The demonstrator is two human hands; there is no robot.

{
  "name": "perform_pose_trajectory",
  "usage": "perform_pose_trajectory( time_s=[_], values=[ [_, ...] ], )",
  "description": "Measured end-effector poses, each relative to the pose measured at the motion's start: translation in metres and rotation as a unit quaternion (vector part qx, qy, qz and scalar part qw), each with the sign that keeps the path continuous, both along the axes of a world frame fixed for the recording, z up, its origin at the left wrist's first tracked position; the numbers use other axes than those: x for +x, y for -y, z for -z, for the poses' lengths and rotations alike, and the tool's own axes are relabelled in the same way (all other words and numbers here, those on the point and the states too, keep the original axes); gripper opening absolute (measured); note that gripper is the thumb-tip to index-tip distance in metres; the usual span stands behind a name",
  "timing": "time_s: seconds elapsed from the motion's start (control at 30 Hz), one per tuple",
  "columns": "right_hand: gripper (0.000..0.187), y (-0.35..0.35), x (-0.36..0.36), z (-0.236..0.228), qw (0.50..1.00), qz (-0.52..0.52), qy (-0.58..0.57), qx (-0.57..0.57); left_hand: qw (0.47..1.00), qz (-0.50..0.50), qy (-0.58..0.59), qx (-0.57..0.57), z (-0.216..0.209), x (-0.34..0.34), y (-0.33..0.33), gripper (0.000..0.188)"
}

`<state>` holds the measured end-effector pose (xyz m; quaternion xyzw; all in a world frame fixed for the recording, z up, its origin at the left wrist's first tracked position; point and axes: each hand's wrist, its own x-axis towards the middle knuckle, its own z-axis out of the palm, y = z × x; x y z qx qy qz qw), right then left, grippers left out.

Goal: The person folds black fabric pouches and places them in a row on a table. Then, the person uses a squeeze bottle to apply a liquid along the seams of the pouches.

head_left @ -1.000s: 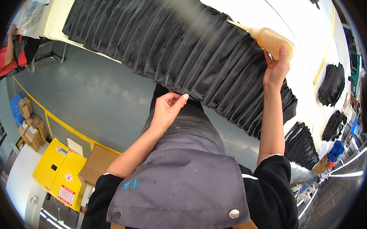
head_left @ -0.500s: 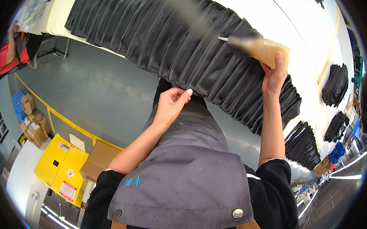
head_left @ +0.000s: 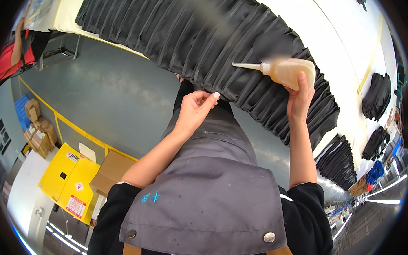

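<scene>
A long row of overlapping black fabric pieces (head_left: 174, 43) runs along the near edge of the pale table. At its near edge my left hand (head_left: 196, 110) is closed in a pinch, thumb against finger, on the rim of a fabric piece. My right hand (head_left: 300, 97) grips a translucent squeeze bottle (head_left: 289, 73) of yellowish liquid from below. The bottle lies sideways above the row, its long thin nozzle (head_left: 247, 65) pointing left over the fabric. A blurred dark round patch hides part of the fabric behind the bottle.
Smaller black fabric stacks (head_left: 376, 96) lie toward the right of the white table (head_left: 331, 37). Another person in red (head_left: 13, 62) is at the far left. A yellow cabinet (head_left: 69, 181) and cardboard boxes (head_left: 40, 135) stand on the left, beyond a yellow floor line.
The bottle has swung to a flatter pose and come slightly nearer, its nozzle now reaching further left over the fabric. My left hand has shifted slightly right along the edge.
</scene>
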<state>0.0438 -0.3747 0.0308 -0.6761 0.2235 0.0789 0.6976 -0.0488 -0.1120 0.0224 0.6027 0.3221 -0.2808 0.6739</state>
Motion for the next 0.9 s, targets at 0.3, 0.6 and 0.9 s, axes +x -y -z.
perform_pose_trajectory(
  time_s=[0.3,0.6,0.9],
  values=[
    [0.052,-0.002,-0.026,0.006,0.998,-0.06,-0.012,-0.001,0.999,-0.025,0.034,0.005,0.006,-0.003,0.003,0.035],
    [0.056,0.035,0.036,-0.002,0.978,0.176,0.042,0.107,1.0,0.018,0.012,0.0,0.0,-0.004,0.008,0.037],
    [0.058,0.045,0.071,0.006,0.983,0.159,0.091,0.029,0.999,0.027,0.012,0.045,0.01,-0.003,0.017,0.038]
  ],
)
